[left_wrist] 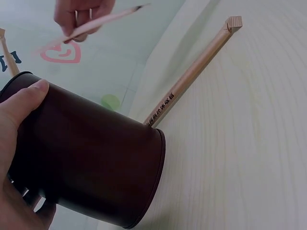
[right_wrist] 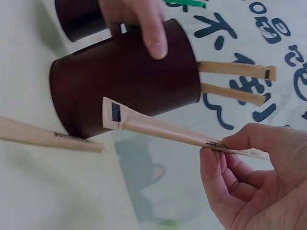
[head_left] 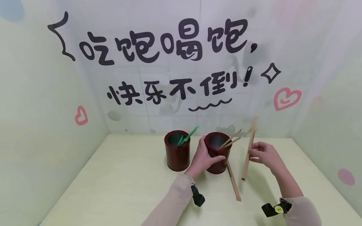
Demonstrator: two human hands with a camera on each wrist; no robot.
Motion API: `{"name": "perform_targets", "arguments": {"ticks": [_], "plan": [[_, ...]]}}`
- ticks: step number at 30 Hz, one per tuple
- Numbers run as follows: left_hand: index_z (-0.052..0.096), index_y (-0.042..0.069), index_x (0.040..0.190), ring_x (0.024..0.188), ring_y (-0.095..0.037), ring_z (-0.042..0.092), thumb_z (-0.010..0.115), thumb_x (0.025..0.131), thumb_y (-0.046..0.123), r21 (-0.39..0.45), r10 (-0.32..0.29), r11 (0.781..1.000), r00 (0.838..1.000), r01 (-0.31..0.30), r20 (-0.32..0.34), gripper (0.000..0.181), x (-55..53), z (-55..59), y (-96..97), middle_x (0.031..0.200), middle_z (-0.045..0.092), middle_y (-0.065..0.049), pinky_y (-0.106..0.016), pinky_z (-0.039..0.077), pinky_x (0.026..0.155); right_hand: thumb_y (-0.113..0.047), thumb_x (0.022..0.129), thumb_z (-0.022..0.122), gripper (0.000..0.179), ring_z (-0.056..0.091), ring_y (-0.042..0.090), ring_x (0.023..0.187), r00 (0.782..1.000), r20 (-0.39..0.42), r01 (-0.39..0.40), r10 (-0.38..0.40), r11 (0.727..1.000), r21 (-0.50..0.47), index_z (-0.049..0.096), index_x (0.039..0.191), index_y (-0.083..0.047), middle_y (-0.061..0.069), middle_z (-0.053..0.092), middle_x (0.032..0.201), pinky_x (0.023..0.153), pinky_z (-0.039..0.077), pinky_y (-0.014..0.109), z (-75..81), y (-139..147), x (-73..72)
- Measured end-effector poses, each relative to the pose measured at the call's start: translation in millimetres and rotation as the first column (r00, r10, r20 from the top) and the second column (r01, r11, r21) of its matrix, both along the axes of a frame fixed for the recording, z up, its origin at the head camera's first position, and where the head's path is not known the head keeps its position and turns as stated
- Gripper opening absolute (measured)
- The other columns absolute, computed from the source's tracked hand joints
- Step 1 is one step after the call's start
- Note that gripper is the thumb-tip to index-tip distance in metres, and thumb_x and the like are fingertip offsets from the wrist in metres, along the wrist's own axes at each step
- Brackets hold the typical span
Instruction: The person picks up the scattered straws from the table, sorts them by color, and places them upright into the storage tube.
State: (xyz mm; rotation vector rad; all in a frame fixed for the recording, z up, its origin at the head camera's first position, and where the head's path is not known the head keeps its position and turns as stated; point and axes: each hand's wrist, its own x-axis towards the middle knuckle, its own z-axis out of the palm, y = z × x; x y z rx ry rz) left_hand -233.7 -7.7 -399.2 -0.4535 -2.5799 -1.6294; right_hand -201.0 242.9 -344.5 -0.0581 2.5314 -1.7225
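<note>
My left hand grips a dark red cylindrical holder, its thumb across the near side. Two slim straws in brown paper wrappers stick out of that holder. My right hand pinches another paper-wrapped straw between thumb and fingertips, to the right of the holder and above the table. One more wrapped straw lies on the table by the holder's base, printed lettering along it. A second dark red holder, with green straws in it, stands to the left of my left hand.
The pale wood-grain table meets a back wall bearing large dark lettering and pink hearts. Pale side walls close in the table at left and right. Both sleeved wrists carry small black cameras.
</note>
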Motion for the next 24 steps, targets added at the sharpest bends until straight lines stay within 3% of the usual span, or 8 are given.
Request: {"name": "perform_targets", "arguments": {"ticks": [6, 10, 14, 17, 24], "plan": [[0.019, 0.012, 0.153, 0.136, -0.027, 0.046, 0.084, 0.079, 0.038, -0.002, 0.001, 1.0, 1.0, -0.001, 0.016, 0.101, -5.1, 0.5, 3.2, 0.15, 0.04, -0.011, -0.047, 0.047, 0.108, -0.006, 0.099, 0.058, 0.015, 0.068, 0.0, 0.079, 0.994, -0.099, 0.033, -0.054, 0.978, -0.206, 0.053, 0.109, 0.004, -0.012, 0.065, 0.085, 0.075, 0.06, 0.022, 18.0, 2.9, 4.2], [0.018, 0.013, 0.152, 0.137, -0.027, 0.045, 0.084, 0.079, 0.037, -0.006, 0.001, 1.0, 1.0, -0.001, 0.022, 0.101, -7.9, 1.0, 3.1, 0.15, 0.04, -0.011, -0.047, 0.047, 0.109, -0.006, 0.097, 0.06, 0.007, 0.07, 0.002, 0.079, 0.982, -0.167, 0.025, -0.087, 0.939, -0.344, 0.056, 0.102, -0.006, -0.011, 0.068, 0.085, 0.073, 0.06, 0.02, 24.9, 1.0, 4.5], [0.018, 0.013, 0.152, 0.137, -0.027, 0.045, 0.085, 0.079, 0.036, 0.005, 0.0, 1.0, 1.0, 0.0, 0.01, 0.101, -11.9, 2.6, 1.1, 0.15, 0.039, -0.011, -0.047, 0.046, 0.109, -0.006, 0.096, 0.063, 0.006, 0.071, 0.004, 0.079, 0.966, -0.224, 0.013, -0.129, 0.889, -0.457, 0.058, 0.099, -0.008, -0.007, 0.069, 0.087, 0.073, 0.06, 0.021, 31.0, -6.6, 1.3], [0.018, 0.013, 0.152, 0.137, -0.027, 0.044, 0.085, 0.079, 0.035, 0.008, -0.001, 1.0, 1.0, 0.001, 0.007, 0.101, -14.0, 2.1, 1.1, 0.15, 0.039, -0.011, -0.048, 0.046, 0.109, -0.004, 0.095, 0.064, 0.007, 0.071, 0.006, 0.08, 0.952, -0.255, 0.016, -0.171, 0.857, -0.515, 0.058, 0.099, -0.007, -0.005, 0.067, 0.089, 0.073, 0.061, 0.023, 33.2, -11.9, 0.1], [0.019, 0.013, 0.152, 0.137, -0.027, 0.044, 0.085, 0.079, 0.034, 0.009, -0.013, 1.0, 1.0, 0.013, 0.018, 0.1, -12.6, -1.0, 4.2, 0.15, 0.039, -0.011, -0.047, 0.047, 0.109, -0.002, 0.094, 0.065, 0.008, 0.071, 0.008, 0.081, 0.923, -0.292, 0.033, -0.25, 0.808, -0.588, 0.059, 0.099, -0.006, -0.003, 0.067, 0.09, 0.074, 0.061, 0.025, 34.2, -20.9, 1.9]]}}
